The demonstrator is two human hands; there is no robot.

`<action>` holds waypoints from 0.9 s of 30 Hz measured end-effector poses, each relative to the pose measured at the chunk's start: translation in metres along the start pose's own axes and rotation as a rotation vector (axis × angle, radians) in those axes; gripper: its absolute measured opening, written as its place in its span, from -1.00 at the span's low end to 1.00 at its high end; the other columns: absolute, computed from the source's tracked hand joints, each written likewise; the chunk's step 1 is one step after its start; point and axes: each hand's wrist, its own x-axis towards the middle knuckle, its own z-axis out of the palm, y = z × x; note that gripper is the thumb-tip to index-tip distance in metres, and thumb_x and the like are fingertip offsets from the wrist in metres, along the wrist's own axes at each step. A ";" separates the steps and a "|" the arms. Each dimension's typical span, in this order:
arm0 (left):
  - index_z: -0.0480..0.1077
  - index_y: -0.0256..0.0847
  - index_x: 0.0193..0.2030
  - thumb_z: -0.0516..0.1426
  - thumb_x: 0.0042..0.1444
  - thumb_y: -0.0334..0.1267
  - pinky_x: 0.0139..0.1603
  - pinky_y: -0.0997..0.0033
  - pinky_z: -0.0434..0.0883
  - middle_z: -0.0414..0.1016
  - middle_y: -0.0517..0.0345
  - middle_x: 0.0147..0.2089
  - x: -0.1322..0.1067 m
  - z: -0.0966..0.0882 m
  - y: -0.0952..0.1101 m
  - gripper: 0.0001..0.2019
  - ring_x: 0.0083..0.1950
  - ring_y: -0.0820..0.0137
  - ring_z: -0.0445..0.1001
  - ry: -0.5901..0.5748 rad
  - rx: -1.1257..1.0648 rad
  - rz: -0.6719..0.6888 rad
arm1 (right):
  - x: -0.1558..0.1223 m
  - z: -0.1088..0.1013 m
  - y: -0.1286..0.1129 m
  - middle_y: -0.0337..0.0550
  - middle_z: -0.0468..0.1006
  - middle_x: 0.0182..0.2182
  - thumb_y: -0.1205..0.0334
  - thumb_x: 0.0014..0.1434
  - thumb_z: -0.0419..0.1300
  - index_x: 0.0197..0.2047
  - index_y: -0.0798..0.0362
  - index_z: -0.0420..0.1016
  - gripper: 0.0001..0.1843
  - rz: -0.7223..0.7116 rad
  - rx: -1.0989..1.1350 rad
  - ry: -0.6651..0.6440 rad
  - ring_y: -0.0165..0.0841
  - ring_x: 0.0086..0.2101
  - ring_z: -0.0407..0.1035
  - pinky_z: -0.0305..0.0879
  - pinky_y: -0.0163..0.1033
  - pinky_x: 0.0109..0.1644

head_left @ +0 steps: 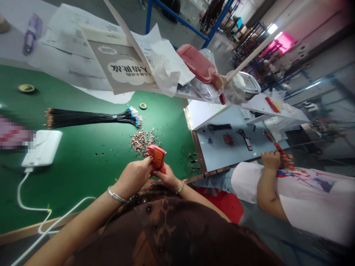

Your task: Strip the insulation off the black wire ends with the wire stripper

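Note:
A red and orange wire stripper (156, 156) is held over the front of the green table, with my right hand (168, 178) wrapped round its handles. My left hand (135, 175) is closed right beside the tool's body, its fingertips pressed together. What they pinch, if anything, is hidden. Just beyond the tool lies a pile of small copper-coloured and dark scraps (141, 142). Behind that pile a long bundle of black wires (91, 117) stretches across the table, with copper-coloured ends at the left and blue and white ends at the right.
A white power bank (43, 148) with a white cable lies at left. Tape rolls (142, 106) sit on the green table (91, 170). Papers and a booklet (122, 66) rest on the shelf above. At right, a co-worker's hands (271, 160) hold a red tool beside a grey-blue table (213, 159).

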 end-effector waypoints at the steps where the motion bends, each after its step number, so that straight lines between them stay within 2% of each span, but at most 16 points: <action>1: 0.38 -0.22 -0.27 -0.07 0.30 -0.26 -0.38 0.40 0.20 0.54 0.05 -0.36 0.000 0.001 0.000 -0.77 -0.39 0.31 0.48 -0.003 -0.007 0.003 | 0.000 0.000 0.001 -0.23 0.43 -0.45 -0.13 -0.02 0.37 -0.19 0.09 0.32 -0.46 0.004 -0.014 0.021 -0.42 -0.44 0.35 0.34 -0.27 -0.28; 6: 0.37 -0.22 -0.27 -0.06 0.28 -0.29 -0.36 0.41 0.23 0.54 0.05 -0.36 0.001 0.009 -0.004 -0.79 -0.39 0.32 0.49 0.021 -0.060 0.010 | -0.004 0.003 0.011 -0.29 0.39 -0.56 -0.16 0.02 0.32 -0.26 0.09 0.30 -0.49 0.008 -0.082 0.141 -0.47 -0.57 0.27 0.25 -0.32 -0.45; 10: 0.39 -0.22 -0.23 -0.08 0.28 -0.24 -0.34 0.40 0.26 0.55 0.02 -0.32 0.002 0.014 -0.008 -0.76 -0.35 0.29 0.50 0.046 -0.163 0.002 | -0.005 0.006 0.013 -0.36 0.33 -0.64 -0.20 0.03 0.29 -0.31 0.07 0.26 -0.49 0.005 -0.094 0.186 -0.51 -0.65 0.19 0.15 -0.35 -0.55; 14: 0.40 -0.19 -0.25 -0.06 0.25 -0.15 -0.38 0.44 0.29 0.53 0.11 -0.43 0.009 0.024 -0.016 -0.74 -0.44 0.36 0.48 0.033 -0.380 -0.068 | -0.002 0.005 0.017 -0.41 0.30 -0.66 -0.19 0.04 0.28 -0.30 0.06 0.24 -0.51 0.020 -0.100 0.214 -0.53 -0.68 0.15 0.12 -0.37 -0.61; 19: 0.37 -0.16 -0.37 -0.01 0.18 -0.05 -0.41 0.46 0.34 0.49 0.19 -0.53 0.016 0.045 -0.034 -0.72 -0.51 0.40 0.44 -0.001 -0.581 -0.203 | 0.004 -0.008 0.028 -0.47 0.23 -0.66 -0.19 0.04 0.27 -0.29 0.04 0.21 -0.50 0.106 -0.066 0.274 -0.56 -0.73 0.09 0.06 -0.41 -0.67; 23: 0.45 -0.19 -0.23 0.00 0.12 0.06 -0.40 0.42 0.38 0.51 0.16 -0.49 0.013 0.054 -0.060 -0.62 -0.50 0.36 0.46 0.031 -0.584 -0.325 | 0.002 -0.023 0.025 -0.38 0.35 -0.58 -0.25 0.07 0.22 -0.14 0.07 0.25 -0.43 0.138 -0.029 0.209 -0.50 -0.66 0.24 0.18 -0.37 -0.59; 25: 0.48 -0.19 -0.18 0.01 0.09 0.08 -0.27 0.37 0.42 0.58 0.08 -0.36 0.006 0.058 -0.078 -0.58 -0.34 0.29 0.53 0.108 -0.511 -0.354 | -0.002 -0.031 0.019 -0.28 0.42 -0.48 -0.24 0.10 0.20 -0.03 0.08 0.25 -0.39 0.080 -0.018 0.178 -0.45 -0.55 0.34 0.28 -0.32 -0.46; 27: 0.50 -0.20 -0.20 0.01 0.06 0.06 -0.07 0.31 0.42 0.60 -0.01 -0.15 -0.003 0.061 -0.096 -0.58 -0.12 0.22 0.54 0.184 -0.467 -0.364 | -0.006 -0.037 0.012 -0.21 0.46 -0.38 -0.17 0.10 0.23 -0.01 0.08 0.26 -0.42 0.014 -0.022 0.174 -0.41 -0.41 0.40 0.33 -0.27 -0.30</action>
